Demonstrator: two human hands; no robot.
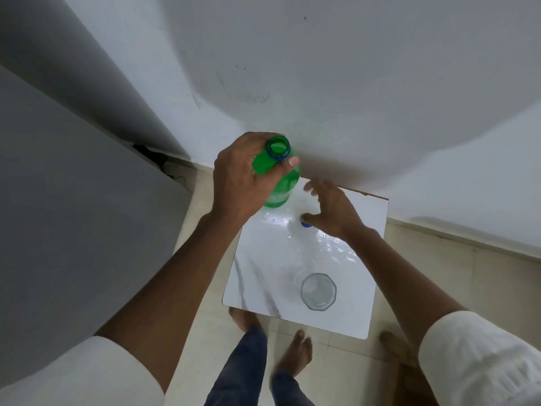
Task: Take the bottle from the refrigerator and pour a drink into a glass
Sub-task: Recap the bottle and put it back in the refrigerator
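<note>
A green plastic bottle [285,183] stands upright at the far left corner of a small white table [336,317]. Its mouth is uncapped and open. My left hand [243,177] grips the bottle around its neck and shoulder. My right hand [330,206] hovers just right of the bottle with fingers spread, and its thumb touches a blue cap [306,224] lying on the tabletop. An empty clear glass [318,291] stands upright near the table's front edge, apart from both hands.
The grey refrigerator [73,200] stands shut on the left. A white wall [351,83] rises right behind the table. My bare feet [295,356] are on the tiled floor in front of the table. The tabletop looks glossy or wet around the cap.
</note>
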